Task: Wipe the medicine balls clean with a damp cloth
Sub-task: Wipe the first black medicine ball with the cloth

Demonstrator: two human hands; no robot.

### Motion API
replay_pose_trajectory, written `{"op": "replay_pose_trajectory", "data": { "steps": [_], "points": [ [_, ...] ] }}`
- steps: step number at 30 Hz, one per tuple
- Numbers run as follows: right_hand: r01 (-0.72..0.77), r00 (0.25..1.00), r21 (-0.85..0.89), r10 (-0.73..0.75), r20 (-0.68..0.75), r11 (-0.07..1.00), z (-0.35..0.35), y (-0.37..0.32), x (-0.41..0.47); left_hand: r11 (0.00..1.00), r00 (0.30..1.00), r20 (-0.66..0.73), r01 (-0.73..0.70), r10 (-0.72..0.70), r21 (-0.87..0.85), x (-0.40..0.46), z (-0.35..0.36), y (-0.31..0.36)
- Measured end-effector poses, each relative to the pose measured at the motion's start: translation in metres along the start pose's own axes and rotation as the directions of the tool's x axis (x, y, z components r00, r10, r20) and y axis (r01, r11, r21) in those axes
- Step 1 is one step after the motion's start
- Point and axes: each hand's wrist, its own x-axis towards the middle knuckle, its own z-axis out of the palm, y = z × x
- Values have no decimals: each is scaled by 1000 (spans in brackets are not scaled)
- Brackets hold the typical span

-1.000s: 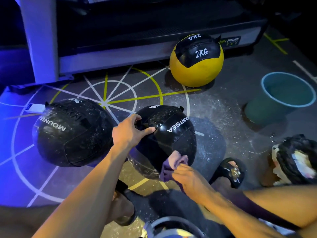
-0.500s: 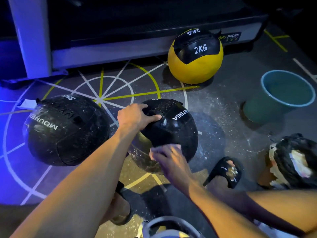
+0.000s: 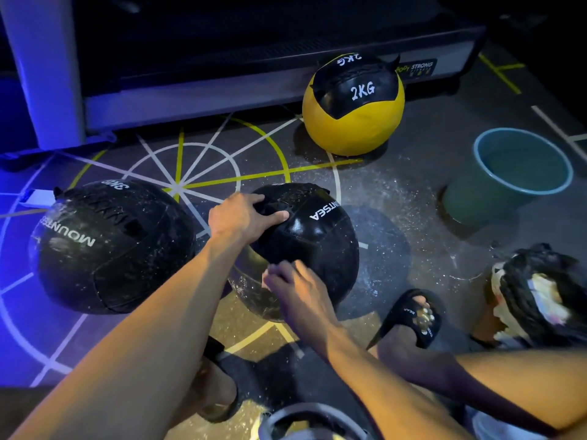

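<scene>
A teal bucket is set on the floor; a slipper is seen nearer than it, a treadmill beyond.

On the dark marked gym floor, the large black medicine ball lies left of the smaller black medicine ball; the yellow-and-black 2KG ball sits behind, the teal plastic bucket right.

Glossy leather-like black ball, smooth plastic bucket, matt speckled floor.

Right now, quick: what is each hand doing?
Left hand: gripping the top of the middle black ball.
Right hand: pressing a cloth on that ball; the cloth is mostly hidden.
</scene>
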Motion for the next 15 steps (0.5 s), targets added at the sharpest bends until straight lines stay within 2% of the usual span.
{"op": "replay_pose_trajectory", "data": {
  "steps": [1, 2, 4, 6, 8, 9, 11, 12, 15],
  "points": [
    [11, 997, -34, -9, 73, 999, 8, 12, -10, 1000, 1000, 2, 4, -4, -18, 1, 0, -5],
    [-7, 997, -52, 11, 74, 999, 10, 27, -25, 999, 1000, 4, 6, -6, -44, 1, 1, -12],
    [-221, 975, 25, 221, 18, 975, -2, 54, -54, 994, 1000, -6, 9, -9, -105, 1, 4, -26],
    [-437, 868, 191, 468, -167, 879, -23, 67, -66, 990, 1000, -25, 2, -6, -139, 1, 5, -36],
    [-512, 706, 399, 637, -309, 761, -42, 69, -54, 990, 1000, -22, -2, -2, -142, -1, 7, -41],
    [-497, 675, 428, 646, -356, 755, -49, 63, -42, 990, 1000, -18, 0, -3, -142, -2, 7, -43],
    [-407, 725, 435, 574, -381, 803, -51, 44, -18, 988, 1000, -17, 5, -7, -156, -5, 8, -45],
    [-327, 781, 425, 495, -382, 844, -48, 28, -8, 986, 1000, -19, 7, -11, -169, -6, 9, -45],
    [-89, 944, 227, 155, -292, 970, -19, -6, -1, 982, 1000, -28, 8, -14, -190, -11, 14, -45]
  ]
}}
